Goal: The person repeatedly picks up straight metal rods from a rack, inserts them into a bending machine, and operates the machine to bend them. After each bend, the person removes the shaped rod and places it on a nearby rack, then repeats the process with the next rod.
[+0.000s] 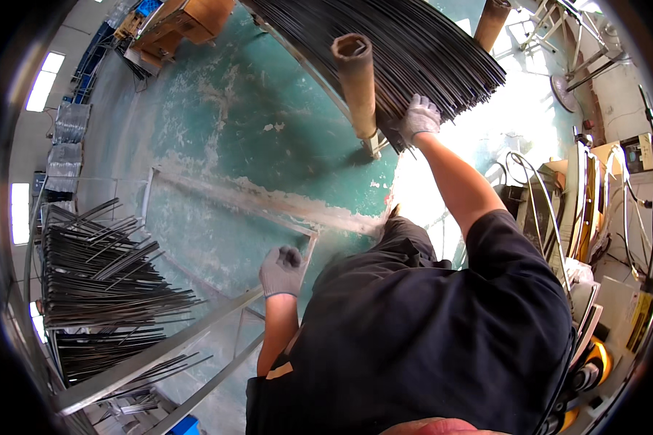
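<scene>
My right hand (421, 118), in a pale grey work glove, reaches forward to the near ends of a large stack of long, thin black rods (406, 51). Its fingers curl over rods at the stack's edge; exactly how many they hold is hidden. My left hand (281, 272), gloved too with darkened fingertips, hangs low at my left side. Its fingers are curled in, and nothing shows in them. Just beyond it runs a metal frame (218, 313). An upright brown tube (357, 83) with a hollow top stands beside the stack, left of my right hand.
More black rods (101, 283) lie in a loose heap at the left. A second brown tube (492, 23) rises behind the stack. Cables and equipment (559, 196) crowd the right side. A wooden desk (185, 25) stands far left on the worn green floor (268, 138).
</scene>
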Demonstrator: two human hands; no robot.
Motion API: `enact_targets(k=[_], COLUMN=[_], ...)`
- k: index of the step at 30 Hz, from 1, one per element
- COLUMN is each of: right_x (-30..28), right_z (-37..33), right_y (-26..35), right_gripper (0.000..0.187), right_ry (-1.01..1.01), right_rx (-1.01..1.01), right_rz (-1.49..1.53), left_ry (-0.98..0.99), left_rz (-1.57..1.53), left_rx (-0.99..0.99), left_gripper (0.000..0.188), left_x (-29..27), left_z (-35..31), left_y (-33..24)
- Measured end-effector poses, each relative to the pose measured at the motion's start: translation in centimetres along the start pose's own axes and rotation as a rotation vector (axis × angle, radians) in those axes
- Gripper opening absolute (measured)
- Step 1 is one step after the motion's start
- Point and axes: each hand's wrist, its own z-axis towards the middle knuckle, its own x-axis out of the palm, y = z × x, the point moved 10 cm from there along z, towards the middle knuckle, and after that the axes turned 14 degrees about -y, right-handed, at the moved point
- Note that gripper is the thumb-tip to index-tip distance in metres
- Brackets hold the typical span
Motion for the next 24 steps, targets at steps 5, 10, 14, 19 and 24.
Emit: enact_targets(k=[5,10,14,19,24], right_x=[5.0,6.4,5.9,7.4,6.7], right_z=[3.5,4.3,6.3,8.9,10.1], right_y=[1.4,1.6,0.7,-1.4,-3.1], right_gripper=[0.067,0.041,0.037,0.04,0.045], right_ry=[0.013,0.209,0.343,0.503,0.62], right_rx=[0.006,-0.038,0.008,0.029,0.118], right_rz=[-0.219,0.167,0.258,0.179,0.373], left_ry=[0.127,0.109,0.135,0.276,0.52], left_rz=[0.11,0.153,0.258,0.349,0.522], left_rx=[0.166,-0.007,-0.04,-0.054,-0.004], left_gripper=[0.01,0.009,0.007,0.008,0.013], left_x=[14.9,18.3,21.9,30.4,38.5], left_z=[-6.1,-4.1,-2.2,-1.4,-2.2], left_y=[-0.8,4.6,6.8,7.8,8.8])
